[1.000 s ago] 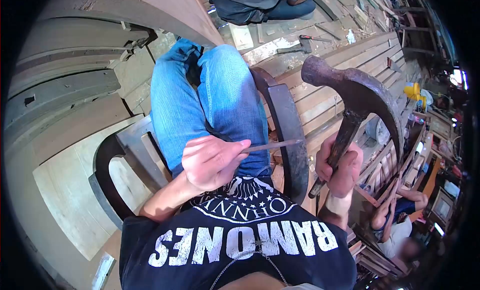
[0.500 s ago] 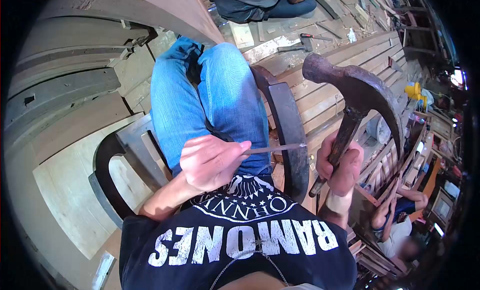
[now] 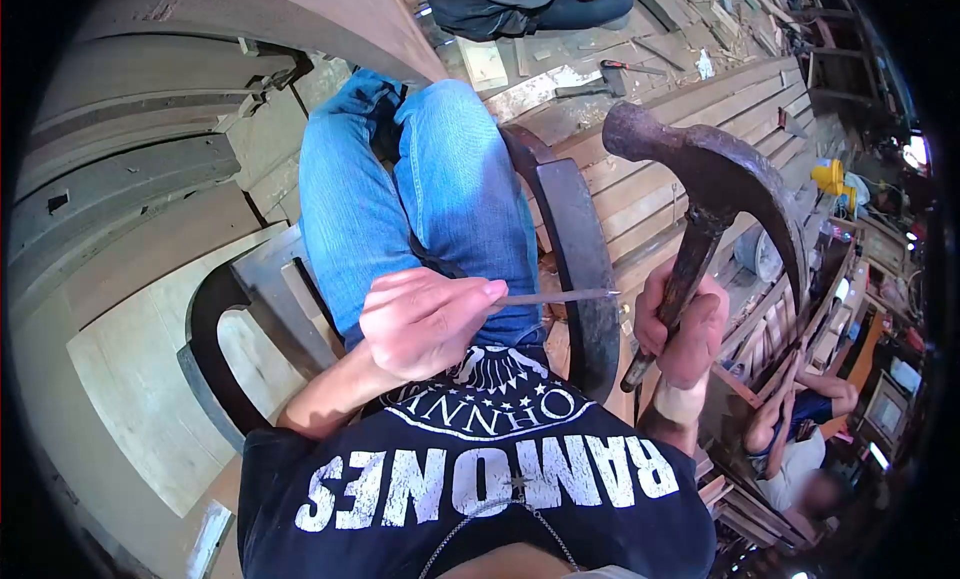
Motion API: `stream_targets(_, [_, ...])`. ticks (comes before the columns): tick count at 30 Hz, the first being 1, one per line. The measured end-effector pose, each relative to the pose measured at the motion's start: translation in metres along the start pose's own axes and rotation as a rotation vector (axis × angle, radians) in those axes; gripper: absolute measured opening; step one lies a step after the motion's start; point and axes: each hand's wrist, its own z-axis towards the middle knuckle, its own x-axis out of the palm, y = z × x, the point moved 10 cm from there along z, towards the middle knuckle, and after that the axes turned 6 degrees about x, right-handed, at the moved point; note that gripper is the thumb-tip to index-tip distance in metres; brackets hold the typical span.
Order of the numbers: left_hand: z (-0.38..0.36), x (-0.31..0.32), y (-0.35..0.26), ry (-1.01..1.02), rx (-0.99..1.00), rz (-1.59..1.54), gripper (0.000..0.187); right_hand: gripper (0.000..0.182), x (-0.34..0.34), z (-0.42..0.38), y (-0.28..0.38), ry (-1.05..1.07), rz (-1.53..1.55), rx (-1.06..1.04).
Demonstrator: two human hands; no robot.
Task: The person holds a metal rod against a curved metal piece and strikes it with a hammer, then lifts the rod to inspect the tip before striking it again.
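My left hand (image 3: 425, 324) is closed round a thin metal rod (image 3: 560, 298), held in front of my lap with its narrow tip pointing right. The fingers hide the rod's other end. On the right, my right hand (image 3: 683, 324) grips a claw hammer (image 3: 715, 169) by its dark handle, head raised and claw curving down to the right. Rod tip and hammer are apart. Beneath the rod lies the dark curved arm (image 3: 588, 249) of the wooden chair I sit on. My jeans-clad legs (image 3: 440, 179) are stretched forward.
Stacked wooden slats (image 3: 650, 199) run along the right side. Large curved wooden pieces (image 3: 120, 189) stand at left. Scrap wood and a red-handled tool (image 3: 632, 68) lie on the floor ahead, near a seated person's leg (image 3: 580, 11). Another person (image 3: 800, 429) sits at lower right.
The rod's tip has shifted slightly to the right and down. Both hands keep their grips, and the hammer stays raised almost where it was.
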Motion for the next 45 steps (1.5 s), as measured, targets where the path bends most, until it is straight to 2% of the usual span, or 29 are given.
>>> stream_targets(11, [-0.001,0.0,0.0,-0.035,0.021,-0.01,0.027,0.067,-0.003,0.0,-0.005,-0.014,-0.001,0.023])
stream_targets(14, [0.0,-0.002,0.0,-0.028,0.013,-0.022,0.027,0.067,-0.005,0.0,-0.008,-0.02,0.004,0.033])
stream_targets(16, [0.001,0.002,-0.002,0.051,0.023,-0.012,0.023,0.067,-0.004,0.001,-0.008,-0.013,0.007,0.028])
stream_targets(32, [-0.001,0.004,0.001,0.061,0.009,-0.037,0.023,0.069,-0.002,0.001,-0.009,-0.024,-0.039,0.036])
stream_targets(34, [-0.002,-0.002,0.0,-0.057,0.043,-0.013,0.024,0.067,-0.004,0.0,-0.008,-0.033,-0.001,0.019])
stream_targets(45, [0.0,0.0,-0.001,-0.04,0.059,-0.034,0.023,0.07,-0.005,0.001,-0.011,-0.028,-0.006,0.04])
